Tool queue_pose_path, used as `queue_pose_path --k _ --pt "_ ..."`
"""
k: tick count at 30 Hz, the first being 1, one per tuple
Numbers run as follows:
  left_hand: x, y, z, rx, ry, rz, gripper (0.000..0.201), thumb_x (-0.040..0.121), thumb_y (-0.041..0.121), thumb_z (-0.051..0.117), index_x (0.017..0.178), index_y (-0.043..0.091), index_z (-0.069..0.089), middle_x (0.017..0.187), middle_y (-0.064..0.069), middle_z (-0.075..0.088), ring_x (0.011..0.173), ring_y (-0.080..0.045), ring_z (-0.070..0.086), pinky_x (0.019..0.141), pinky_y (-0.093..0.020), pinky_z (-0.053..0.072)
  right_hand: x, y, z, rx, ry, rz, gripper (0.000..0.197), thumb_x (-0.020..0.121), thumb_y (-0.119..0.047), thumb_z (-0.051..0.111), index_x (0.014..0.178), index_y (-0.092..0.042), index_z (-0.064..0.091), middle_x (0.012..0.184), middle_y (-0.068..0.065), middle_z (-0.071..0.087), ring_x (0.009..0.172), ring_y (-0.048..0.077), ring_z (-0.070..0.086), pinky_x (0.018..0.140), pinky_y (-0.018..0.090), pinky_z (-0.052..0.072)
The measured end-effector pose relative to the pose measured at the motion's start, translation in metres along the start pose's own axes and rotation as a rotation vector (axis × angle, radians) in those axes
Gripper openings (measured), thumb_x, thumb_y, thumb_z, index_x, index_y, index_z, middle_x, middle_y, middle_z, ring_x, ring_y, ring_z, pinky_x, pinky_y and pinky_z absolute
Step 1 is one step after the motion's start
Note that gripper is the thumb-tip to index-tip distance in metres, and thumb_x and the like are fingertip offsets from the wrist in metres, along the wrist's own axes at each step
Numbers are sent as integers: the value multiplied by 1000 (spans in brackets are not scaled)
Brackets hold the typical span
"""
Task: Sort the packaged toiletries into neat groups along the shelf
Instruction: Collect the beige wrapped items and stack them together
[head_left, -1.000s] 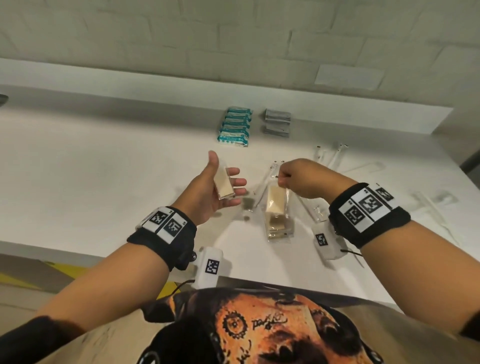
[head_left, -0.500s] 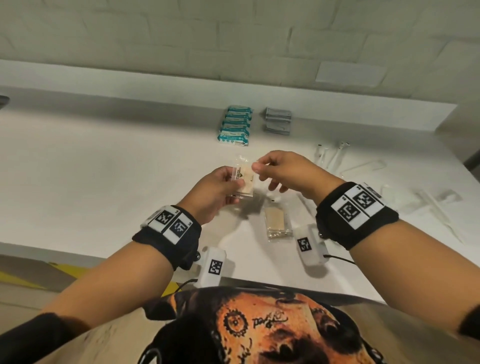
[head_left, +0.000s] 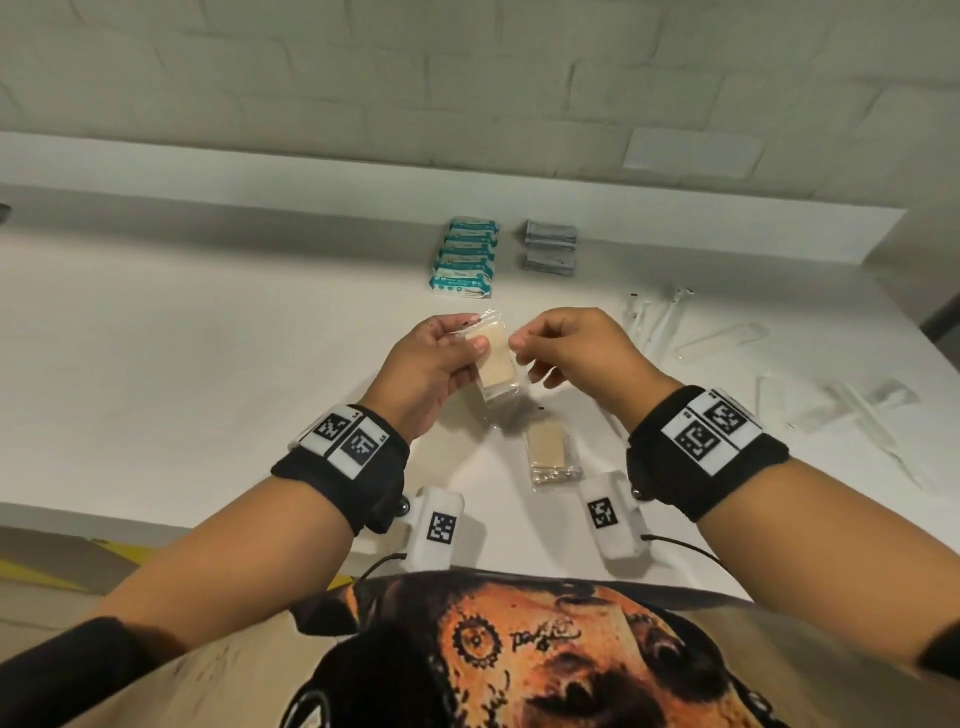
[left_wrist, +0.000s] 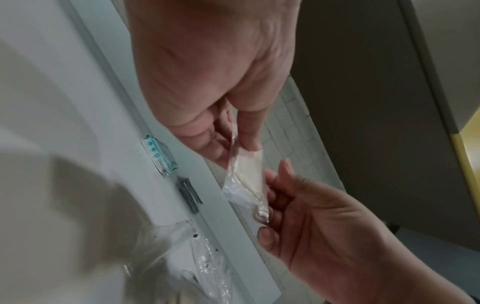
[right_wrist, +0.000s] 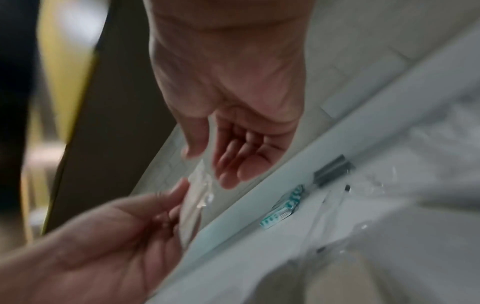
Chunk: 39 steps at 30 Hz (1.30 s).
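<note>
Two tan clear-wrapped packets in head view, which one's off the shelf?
The tan packet pinched between the left hand and right hand. The other tan packet lies flat on the shelf, nearer the person, untouched.

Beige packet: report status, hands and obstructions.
Both hands, left and right, pinch beige packet above shelf. Second packet lies below. Nothing obstructing.

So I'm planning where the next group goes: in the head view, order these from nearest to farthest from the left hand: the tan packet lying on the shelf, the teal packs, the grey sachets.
1. Tan packet, just below and right of the left hand.
2. Teal packs, straight behind it.
3. Grey sachets, behind and to the right.
</note>
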<state>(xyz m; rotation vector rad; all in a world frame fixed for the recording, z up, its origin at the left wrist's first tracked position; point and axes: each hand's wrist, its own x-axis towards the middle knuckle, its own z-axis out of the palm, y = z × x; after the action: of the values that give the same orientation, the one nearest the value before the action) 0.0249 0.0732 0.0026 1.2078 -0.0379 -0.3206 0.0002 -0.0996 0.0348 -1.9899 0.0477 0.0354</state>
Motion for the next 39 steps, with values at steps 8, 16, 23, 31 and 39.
queue_pose_path --k 8,16,23,31,39 --pt "5 1 2 68 -21 -41 14 90 0 59 101 8 57 90 -10 66 74 -17 65 66 -23 58 5 -3 0 -114 6 -24 11 93 -13 54 94 -4 59 70 0 61 55 9 54 57 28 48" --pt "8 -1 -2 187 10 -8 7 89 7 64 94 11 64 85 -5 66 72 -14 62 70 -24 56 14 -3 -6 -94 -50 -22 11 88 -14 67 83 -4 64 71 5 65 58 14 57 56 23 47" --pt "6 2 5 306 -22 12 8 85 5 69 84 13 66 81 -5 67 73 -16 62 74 -27 55 17 -13 -9 -144 -107 -18 5 81 -15 74 84 -11 73 71 0 67 60 11 55 56 22 43" --pt "9 -13 -4 498 -86 -222 16 92 20 61 98 6 64 89 -9 69 73 -19 65 74 -33 57 11 -11 -30 -358 8 111 9 83 -12 70 79 -4 72 65 -1 61 58 11 51 60 25 42" --pt "-5 -40 13 732 -281 -534 25 89 27 67 83 2 69 70 -14 70 54 -17 63 56 -25 55 -9 28 -9 -704 -104 257 44 85 -40 68 117 -10 65 113 5 67 96 20 62 82 30 46"
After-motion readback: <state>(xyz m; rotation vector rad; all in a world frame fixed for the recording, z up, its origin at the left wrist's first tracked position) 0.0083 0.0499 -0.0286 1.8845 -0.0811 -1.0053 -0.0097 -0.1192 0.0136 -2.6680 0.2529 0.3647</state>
